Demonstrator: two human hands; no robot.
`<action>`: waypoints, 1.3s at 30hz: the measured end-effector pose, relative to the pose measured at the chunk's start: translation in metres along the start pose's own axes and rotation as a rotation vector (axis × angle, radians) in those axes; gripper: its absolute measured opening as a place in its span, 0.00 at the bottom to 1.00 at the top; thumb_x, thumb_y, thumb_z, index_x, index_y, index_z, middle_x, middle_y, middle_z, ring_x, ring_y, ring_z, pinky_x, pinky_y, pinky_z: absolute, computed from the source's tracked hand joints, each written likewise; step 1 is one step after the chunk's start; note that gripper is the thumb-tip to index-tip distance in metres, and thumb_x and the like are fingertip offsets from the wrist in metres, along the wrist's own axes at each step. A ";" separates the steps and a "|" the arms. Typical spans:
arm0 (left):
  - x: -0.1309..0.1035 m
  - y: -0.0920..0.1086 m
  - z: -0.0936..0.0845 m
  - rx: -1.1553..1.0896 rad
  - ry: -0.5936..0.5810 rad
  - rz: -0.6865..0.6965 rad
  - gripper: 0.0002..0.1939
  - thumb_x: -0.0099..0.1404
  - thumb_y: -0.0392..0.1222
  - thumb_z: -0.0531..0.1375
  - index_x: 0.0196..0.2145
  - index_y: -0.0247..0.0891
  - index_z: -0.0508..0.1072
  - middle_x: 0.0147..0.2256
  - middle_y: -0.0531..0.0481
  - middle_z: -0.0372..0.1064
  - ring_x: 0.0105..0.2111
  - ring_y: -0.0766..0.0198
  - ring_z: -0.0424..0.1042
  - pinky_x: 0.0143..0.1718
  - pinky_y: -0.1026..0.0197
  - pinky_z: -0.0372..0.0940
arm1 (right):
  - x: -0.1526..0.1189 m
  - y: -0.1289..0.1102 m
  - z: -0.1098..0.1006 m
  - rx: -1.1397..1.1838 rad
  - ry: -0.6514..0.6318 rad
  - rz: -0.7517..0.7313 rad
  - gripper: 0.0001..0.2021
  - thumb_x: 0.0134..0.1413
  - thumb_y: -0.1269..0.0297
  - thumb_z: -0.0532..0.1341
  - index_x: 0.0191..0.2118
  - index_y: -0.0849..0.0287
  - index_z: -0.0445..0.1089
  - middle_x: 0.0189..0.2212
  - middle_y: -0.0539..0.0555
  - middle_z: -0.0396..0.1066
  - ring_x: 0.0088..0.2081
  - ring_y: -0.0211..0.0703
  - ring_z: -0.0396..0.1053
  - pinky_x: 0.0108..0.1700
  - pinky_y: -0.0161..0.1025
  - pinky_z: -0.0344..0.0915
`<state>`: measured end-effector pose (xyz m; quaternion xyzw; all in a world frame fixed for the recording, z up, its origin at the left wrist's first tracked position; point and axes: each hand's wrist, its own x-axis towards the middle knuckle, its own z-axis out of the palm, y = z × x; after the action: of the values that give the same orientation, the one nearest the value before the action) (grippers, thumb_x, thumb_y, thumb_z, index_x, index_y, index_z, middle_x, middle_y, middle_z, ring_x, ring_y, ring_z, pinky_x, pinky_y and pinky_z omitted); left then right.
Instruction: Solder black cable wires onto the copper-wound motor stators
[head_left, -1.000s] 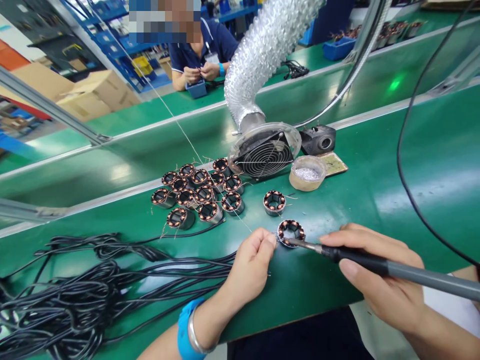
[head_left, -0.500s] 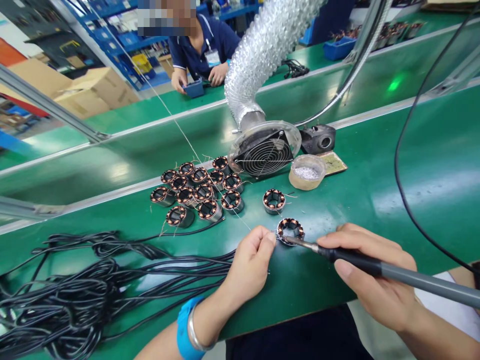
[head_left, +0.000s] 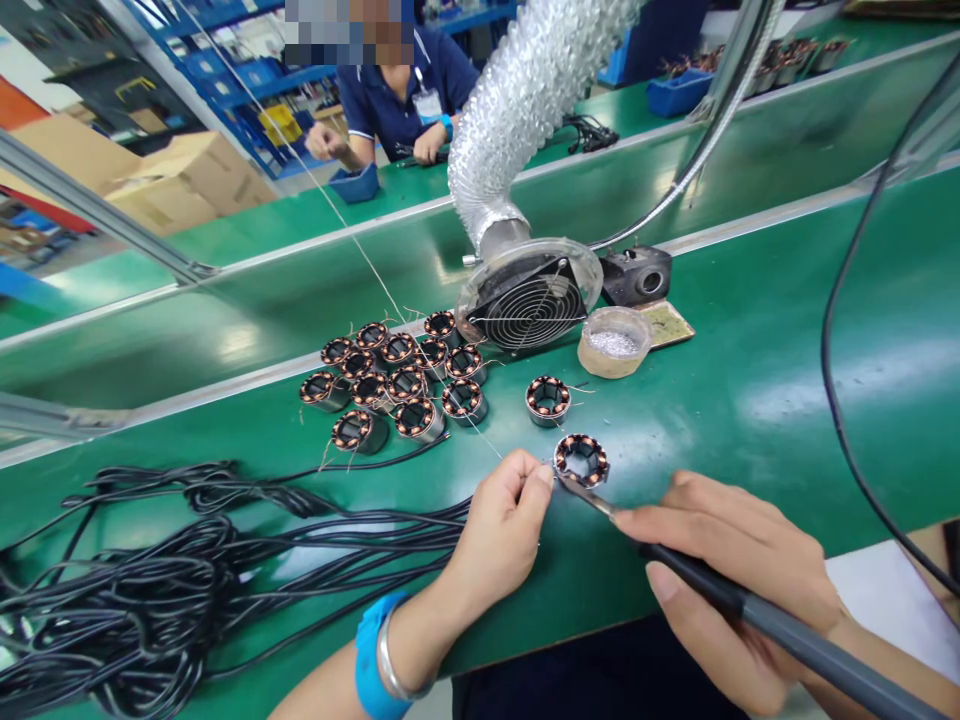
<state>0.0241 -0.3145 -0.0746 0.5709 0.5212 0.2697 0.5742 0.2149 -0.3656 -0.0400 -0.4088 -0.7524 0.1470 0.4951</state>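
Observation:
My right hand [head_left: 739,585] grips a soldering iron [head_left: 694,580] with a dark grey handle. Its tip is at the lower left edge of a copper-wound motor stator [head_left: 582,460] lying on the green bench. My left hand [head_left: 504,525], thumb and forefinger pinched, has hold of a thin solder wire [head_left: 379,280] that slants down from the upper left. The pinch is just left of that stator; what else lies inside the fingers is hidden. Black cables [head_left: 405,530] run from the left up to and behind my left hand. A second stator [head_left: 548,401] sits just beyond.
Several more stators [head_left: 405,384] are grouped left of a fan [head_left: 532,305] on a silver duct [head_left: 517,110]. A round tub [head_left: 615,342] with silvery bits and an iron holder [head_left: 636,277] stand right of it. Across the bench a co-worker [head_left: 405,95] sits by a blue bin [head_left: 354,184].
The soldering iron's handle has swung lower, its tip shifting slightly left at the stator. My left hand has stayed put. The co-worker's hand has lifted from the blue bin, which sits farther left.

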 end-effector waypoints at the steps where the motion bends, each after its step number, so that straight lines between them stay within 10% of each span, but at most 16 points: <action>1: 0.000 0.000 0.000 0.005 -0.001 0.001 0.17 0.71 0.51 0.51 0.27 0.39 0.58 0.22 0.59 0.50 0.23 0.68 0.49 0.27 0.65 0.50 | -0.001 0.001 0.000 0.009 0.013 0.010 0.15 0.49 0.77 0.56 0.43 0.61 0.73 0.24 0.52 0.67 0.22 0.39 0.64 0.23 0.38 0.61; 13: 0.000 -0.001 0.000 -0.005 -0.006 -0.008 0.18 0.70 0.52 0.51 0.27 0.39 0.58 0.22 0.59 0.50 0.23 0.69 0.49 0.26 0.65 0.50 | -0.002 0.007 -0.005 0.035 0.093 0.012 0.16 0.50 0.76 0.58 0.46 0.62 0.73 0.25 0.53 0.69 0.23 0.39 0.64 0.23 0.38 0.61; 19: 0.000 -0.001 0.001 -0.003 -0.001 -0.016 0.18 0.70 0.52 0.51 0.26 0.40 0.57 0.21 0.60 0.49 0.23 0.69 0.48 0.26 0.65 0.49 | 0.004 0.062 -0.013 -0.470 0.336 -0.006 0.15 0.57 0.70 0.62 0.50 0.54 0.72 0.37 0.55 0.75 0.37 0.47 0.71 0.40 0.45 0.70; 26: 0.001 -0.001 0.000 -0.033 -0.009 -0.011 0.18 0.70 0.51 0.51 0.26 0.39 0.58 0.22 0.59 0.49 0.22 0.70 0.47 0.25 0.66 0.49 | 0.000 0.086 -0.009 -0.452 0.152 0.131 0.15 0.64 0.68 0.59 0.55 0.56 0.69 0.38 0.53 0.78 0.34 0.42 0.77 0.41 0.38 0.73; 39: 0.008 0.003 -0.010 -0.370 -0.092 -0.075 0.22 0.61 0.61 0.61 0.28 0.37 0.64 0.17 0.62 0.51 0.16 0.74 0.45 0.17 0.68 0.42 | 0.035 0.068 0.040 0.041 -0.123 -0.325 0.15 0.52 0.79 0.56 0.45 0.58 0.63 0.29 0.50 0.71 0.27 0.40 0.64 0.29 0.37 0.66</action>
<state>0.0186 -0.3026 -0.0721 0.4474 0.4570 0.3128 0.7023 0.2056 -0.2889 -0.0791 -0.2620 -0.8344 0.1052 0.4734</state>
